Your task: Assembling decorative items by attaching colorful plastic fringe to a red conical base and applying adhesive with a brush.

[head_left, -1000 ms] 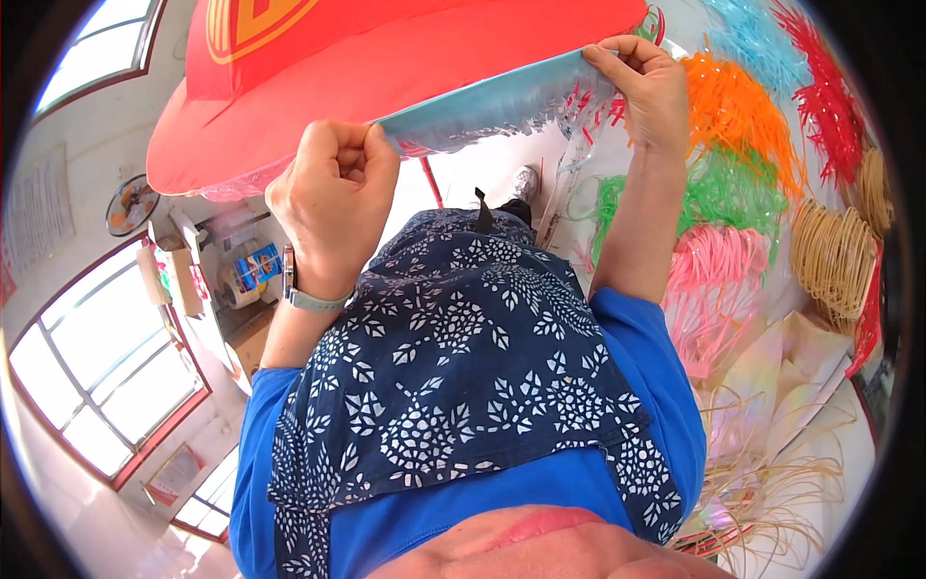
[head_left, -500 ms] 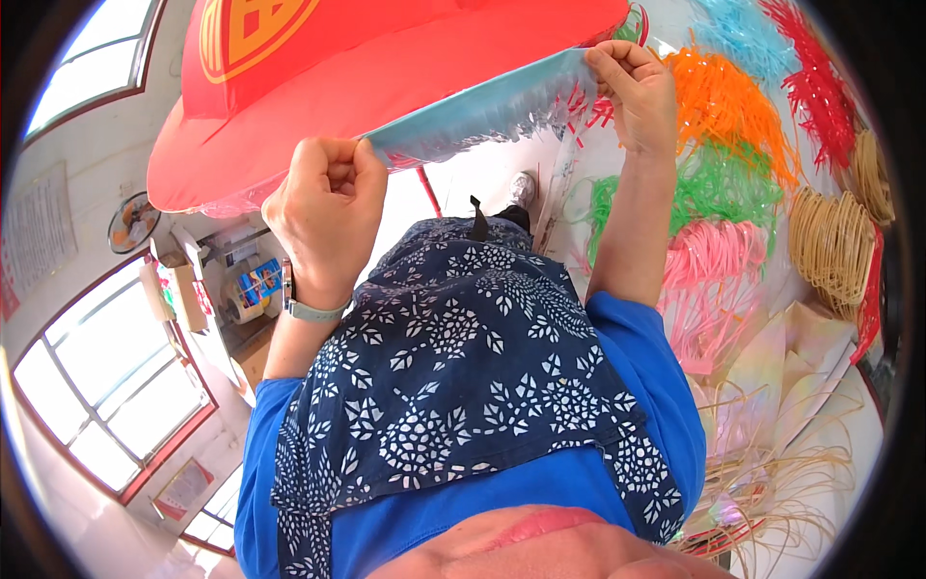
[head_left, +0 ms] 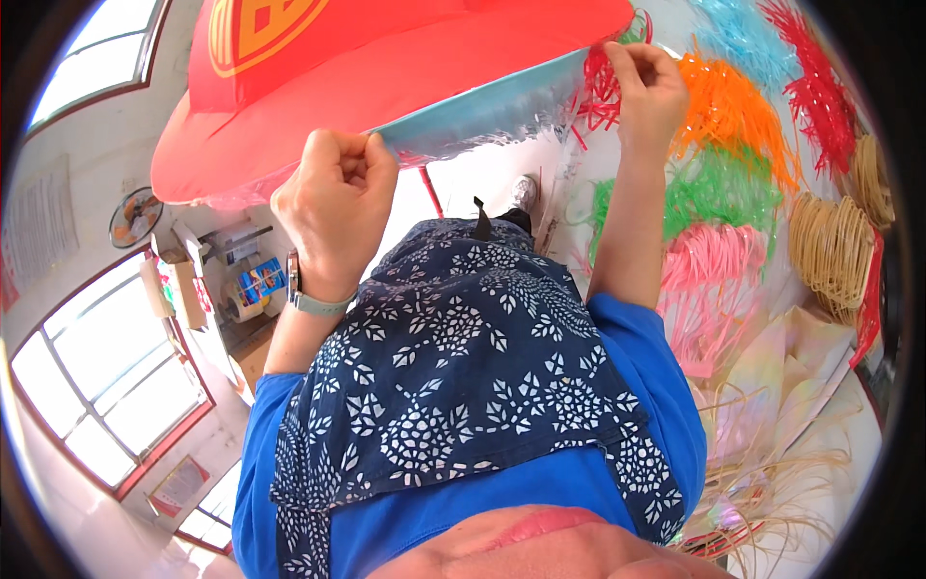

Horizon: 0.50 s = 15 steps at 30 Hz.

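Note:
A large red fabric-covered form with a wide brim and a yellow emblem fills the top of the view. Along its near edge lies a light blue fringe strip with shiny thin tassels hanging down. My left hand is closed, thumb and finger pinching the strip's left end against the edge. Just beyond the strip's right end, my right hand is raised with thumb and forefinger together. What its fingertips hold, if anything, I cannot make out. Red fringe hangs beside those fingertips.
To the right lie bundles of orange, green, pink and blue fringe. Coiled tan strips are beyond them, loose thin strips below. A fan and open boxes stand at left.
My right hand has shifted slightly right, away from the blue strip's end, and more red fringe shows there. My left hand and the red form have moved a little right.

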Tool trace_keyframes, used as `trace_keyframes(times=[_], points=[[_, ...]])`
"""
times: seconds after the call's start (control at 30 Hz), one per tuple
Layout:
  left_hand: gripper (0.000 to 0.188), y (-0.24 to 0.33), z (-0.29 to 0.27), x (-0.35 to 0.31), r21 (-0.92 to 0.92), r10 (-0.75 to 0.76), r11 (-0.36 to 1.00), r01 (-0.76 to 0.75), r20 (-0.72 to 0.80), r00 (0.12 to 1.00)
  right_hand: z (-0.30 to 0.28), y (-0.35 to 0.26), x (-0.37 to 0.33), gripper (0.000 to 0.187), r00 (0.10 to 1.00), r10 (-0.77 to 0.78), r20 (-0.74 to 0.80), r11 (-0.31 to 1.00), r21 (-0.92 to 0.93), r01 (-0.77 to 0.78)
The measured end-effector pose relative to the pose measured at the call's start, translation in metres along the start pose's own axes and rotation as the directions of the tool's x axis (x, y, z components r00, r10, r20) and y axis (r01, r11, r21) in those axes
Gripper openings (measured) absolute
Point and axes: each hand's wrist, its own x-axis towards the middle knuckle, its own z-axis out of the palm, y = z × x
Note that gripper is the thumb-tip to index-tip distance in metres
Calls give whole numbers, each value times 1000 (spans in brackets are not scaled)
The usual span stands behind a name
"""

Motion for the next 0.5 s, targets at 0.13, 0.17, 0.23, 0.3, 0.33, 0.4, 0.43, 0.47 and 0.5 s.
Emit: trace_keyframes(times=[0.13, 0.17, 0.23, 0.3, 0.33, 0.4, 0.43, 0.47, 0.5], points=[[18, -7, -1, -2, -10, 51, 999, -51, -10, 999, 33, -45, -42, 14, 898, -399, 185, 878, -206, 432], [18, -6, -3, -2, -42, 55, 998, -55, -8, 998, 43, -48, -49, 15, 867, -449, 215, 854, -182, 488], [19, -6, -8, -1, -94, 81, 992, -82, -16, 997, 59, -50, -63, 16, 793, -547, 269, 796, -127, 592], [21, -7, -18, -1, -58, 122, 991, -122, -5, 992, 71, -55, -68, 18, 775, -572, 268, 771, -146, 620], [22, -6, -22, -1, -44, 141, 989, -141, 3, 990, 74, -58, -70, 19, 766, -584, 270, 757, -159, 633], [24, -9, -22, 12, 87, 315, 947, -310, -58, 947, 83, -61, -74, 21, 767, -597, 233, 752, -171, 637], [26, -11, -19, 16, 151, 401, 910, -387, -78, 913, 85, -62, -75, 23, 767, -604, 216, 747, -181, 640], [27, -12, -17, 17, 160, 394, 911, -380, -66, 917, 87, -62, -75, 24, 768, -604, 212, 745, -193, 639], [28, -12, -14, 18, 169, 388, 912, -375, -53, 920, 88, -60, -75, 25, 770, -603, 207, 743, -205, 637]])
